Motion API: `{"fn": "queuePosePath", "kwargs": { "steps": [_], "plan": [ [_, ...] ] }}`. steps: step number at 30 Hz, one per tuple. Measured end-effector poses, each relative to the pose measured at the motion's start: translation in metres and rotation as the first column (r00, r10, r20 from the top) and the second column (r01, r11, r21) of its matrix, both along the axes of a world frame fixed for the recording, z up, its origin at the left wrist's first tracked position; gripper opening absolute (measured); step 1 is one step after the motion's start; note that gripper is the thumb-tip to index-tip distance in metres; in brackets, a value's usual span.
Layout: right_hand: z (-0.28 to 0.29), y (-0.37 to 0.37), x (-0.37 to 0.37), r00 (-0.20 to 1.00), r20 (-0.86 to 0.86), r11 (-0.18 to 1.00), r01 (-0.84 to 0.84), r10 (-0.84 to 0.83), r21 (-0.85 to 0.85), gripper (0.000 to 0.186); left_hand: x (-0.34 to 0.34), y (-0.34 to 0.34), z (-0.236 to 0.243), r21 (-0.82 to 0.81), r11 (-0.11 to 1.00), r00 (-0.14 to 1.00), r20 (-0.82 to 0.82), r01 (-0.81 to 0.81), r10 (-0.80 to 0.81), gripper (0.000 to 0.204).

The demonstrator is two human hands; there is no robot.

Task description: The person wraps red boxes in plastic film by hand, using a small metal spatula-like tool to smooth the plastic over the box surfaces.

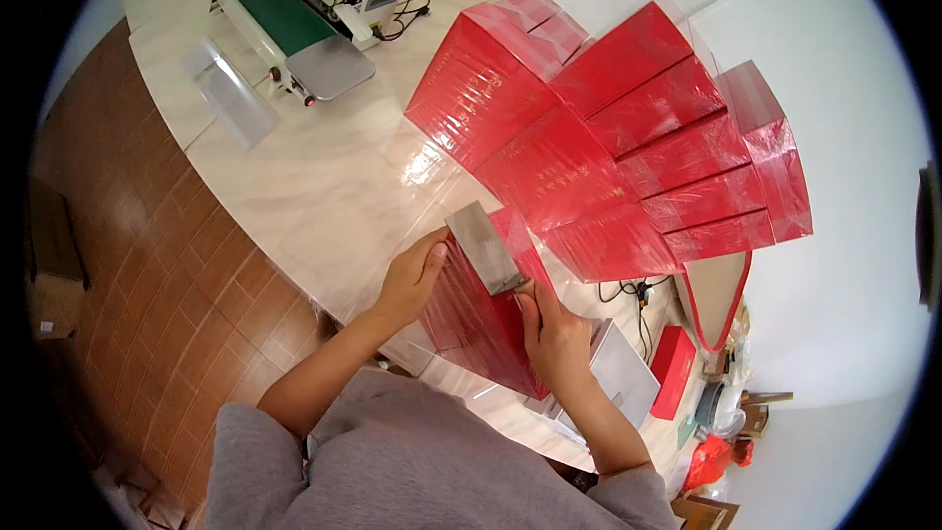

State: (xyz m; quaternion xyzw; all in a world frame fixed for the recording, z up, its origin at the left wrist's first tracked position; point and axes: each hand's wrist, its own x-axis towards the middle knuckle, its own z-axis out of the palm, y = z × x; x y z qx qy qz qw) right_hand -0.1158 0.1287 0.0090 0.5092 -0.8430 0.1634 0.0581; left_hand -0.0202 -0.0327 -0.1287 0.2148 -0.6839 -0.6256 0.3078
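Note:
In front of my body stands a red box in shiny clear film, tilted in the picture. Over its top lies a grey-brown rectangular piece with a shiny lower end; its kind is not clear. My left hand is closed at the box's upper left edge, thumb along the side, fingertips partly hidden behind the grey-brown piece. With fingers curled, my right hand grips at the lower end of that piece, its thumb against the red box.
Several film-wrapped red boxes stand stacked on the pale table. A machine with a green belt and a clear plastic sheet are at the far left. At right are a silver-grey box, a red box and black cables.

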Motion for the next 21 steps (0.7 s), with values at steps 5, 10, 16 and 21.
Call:
{"fn": "queuePosePath", "kwargs": {
  "steps": [5, 10, 16, 21],
  "plan": [
    [-0.004, -0.037, -0.011, 0.995, -0.068, 0.997, -0.075, 0.072, -0.036, 0.012, -0.002, -0.001, 0.002, -0.058, 0.998, 1.0, 0.002, 0.007, -0.007, 0.045],
    [0.002, -0.044, -0.012, 0.999, -0.016, 0.999, -0.047, 0.047, 0.025, 0.011, -0.007, -0.008, 0.006, 0.066, 0.998, 0.999, 0.039, 0.003, -0.005, 0.046],
    [0.007, 0.041, 0.005, 0.996, 0.055, 0.994, 0.066, -0.071, 0.09, 0.018, -0.018, -0.015, 0.016, 0.14, 0.989, 0.994, -0.093, -0.046, 0.059, 0.048],
    [0.008, 0.088, 0.02, 0.978, 0.135, 0.986, 0.149, -0.158, 0.073, 0.014, -0.027, -0.002, 0.021, 0.162, 0.986, 0.997, -0.069, -0.036, 0.047, 0.05]
  ]
}}
